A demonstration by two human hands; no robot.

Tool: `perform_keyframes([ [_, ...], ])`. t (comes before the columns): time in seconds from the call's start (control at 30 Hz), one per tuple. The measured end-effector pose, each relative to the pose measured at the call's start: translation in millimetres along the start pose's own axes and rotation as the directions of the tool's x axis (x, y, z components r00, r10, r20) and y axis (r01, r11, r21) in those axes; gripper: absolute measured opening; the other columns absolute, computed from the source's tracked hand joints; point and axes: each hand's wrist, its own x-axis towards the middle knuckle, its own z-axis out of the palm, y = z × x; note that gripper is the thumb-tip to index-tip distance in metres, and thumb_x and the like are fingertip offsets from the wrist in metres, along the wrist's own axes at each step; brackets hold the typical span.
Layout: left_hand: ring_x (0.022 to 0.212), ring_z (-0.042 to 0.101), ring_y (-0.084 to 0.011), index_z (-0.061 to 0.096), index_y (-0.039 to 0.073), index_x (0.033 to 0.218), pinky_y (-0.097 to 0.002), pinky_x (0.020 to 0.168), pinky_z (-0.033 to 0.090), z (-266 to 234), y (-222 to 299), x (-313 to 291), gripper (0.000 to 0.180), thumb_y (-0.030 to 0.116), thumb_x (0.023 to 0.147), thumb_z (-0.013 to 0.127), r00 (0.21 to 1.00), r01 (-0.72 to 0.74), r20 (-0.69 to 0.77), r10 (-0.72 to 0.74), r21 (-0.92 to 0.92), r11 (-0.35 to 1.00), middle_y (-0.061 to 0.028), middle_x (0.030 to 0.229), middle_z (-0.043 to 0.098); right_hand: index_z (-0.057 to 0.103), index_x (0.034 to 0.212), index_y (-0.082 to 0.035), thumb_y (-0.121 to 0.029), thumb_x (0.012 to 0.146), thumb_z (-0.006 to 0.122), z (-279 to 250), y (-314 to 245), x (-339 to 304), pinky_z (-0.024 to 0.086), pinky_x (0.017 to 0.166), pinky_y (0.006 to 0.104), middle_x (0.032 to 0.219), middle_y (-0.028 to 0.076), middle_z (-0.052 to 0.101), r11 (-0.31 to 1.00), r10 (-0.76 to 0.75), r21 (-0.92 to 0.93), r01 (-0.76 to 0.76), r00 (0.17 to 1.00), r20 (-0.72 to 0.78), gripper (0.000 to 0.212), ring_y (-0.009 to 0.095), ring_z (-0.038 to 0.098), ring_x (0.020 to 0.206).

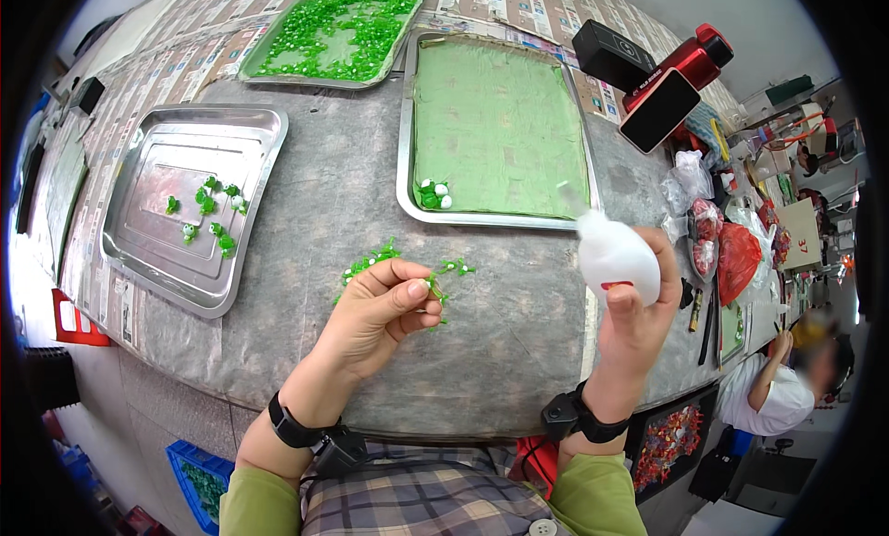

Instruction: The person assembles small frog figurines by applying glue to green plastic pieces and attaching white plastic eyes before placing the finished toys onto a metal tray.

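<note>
My left hand (380,314) is closed in a pinch on a small green plastic piece (435,288) over the grey table cover. Just beyond it lies a loose pile of similar green and white pieces (375,258), partly hidden by my fingers. A white squeeze bottle (619,256) with a thin nozzle is wrapped in my right hand (639,328). Its nozzle points up and left, above the near right corner of a green-lined metal tray (500,119). In that tray's near left corner sits a green clump with white balls (433,195).
A shallow metal tray (171,249) on the left carries several small green figures. At the back, another tray (248,73) is covered with green pieces. A black box (611,56), red bottle (690,64) and phone (659,110) stand at the far right. Plastic bags (738,263) lie nearer. A person (773,388) sits on the right.
</note>
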Motion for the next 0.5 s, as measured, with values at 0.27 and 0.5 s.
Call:
perform_keyframes([
  [0.27,0.062,0.056,-0.0128,0.052,0.004,0.083,-0.0223,0.057,0.049,-3,0,0,0.01,0.01,0.077,0.056,1.0,0.001,0.002,-0.001,0.002,1.0,-0.0068,0.07,0.056,0.051,0.079,-0.002,-0.031,0.053,0.078,19,10,-12,0.036,0.055,0.0184,0.073,0.0,0.048,0.989,-0.146,-0.009,0.146,0.989,-0.021,0.047,0.007,0.046,0.065],
  [0.5,0.062,0.057,-0.0126,0.054,0.004,0.083,-0.0219,0.058,0.049,-4,0,1,0.008,0.01,0.078,0.056,0.999,-0.005,0.034,0.005,0.014,1.0,-0.0061,0.07,0.057,0.05,0.077,-0.003,-0.027,0.055,0.077,20,12,-16,0.036,0.05,0.0218,0.07,0.003,0.05,0.967,-0.19,-0.152,0.205,0.976,0.107,0.042,0.011,0.047,0.059],
])
